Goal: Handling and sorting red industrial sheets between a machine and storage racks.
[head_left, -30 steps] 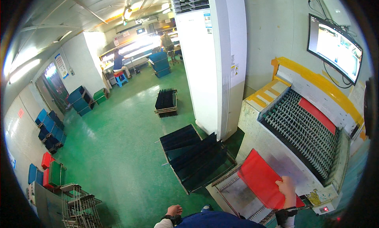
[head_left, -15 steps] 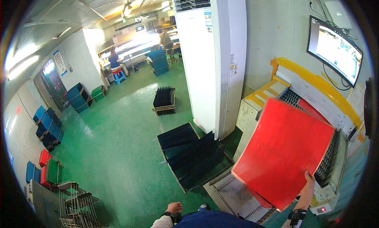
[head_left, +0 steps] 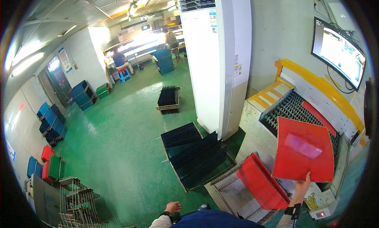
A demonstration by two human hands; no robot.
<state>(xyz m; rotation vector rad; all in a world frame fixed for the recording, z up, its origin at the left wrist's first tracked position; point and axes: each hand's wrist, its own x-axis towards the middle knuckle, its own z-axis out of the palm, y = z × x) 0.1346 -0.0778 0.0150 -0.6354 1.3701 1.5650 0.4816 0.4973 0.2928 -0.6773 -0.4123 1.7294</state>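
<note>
From here I see the left hand (head_left: 173,207) half-curled at the lower edge; I can't tell whether it is clenched. At lower right, the right hand (head_left: 303,185) grips the bottom edge of a red panel (head_left: 303,162), held up before a roller machine (head_left: 290,107). Left of it, more red panels (head_left: 258,184) lean in a rack (head_left: 223,198). Beyond, at lower centre, are dark sheets (head_left: 195,159); farther, upper left, a seated person (head_left: 119,60).

No readable text, labels or signs.
</note>
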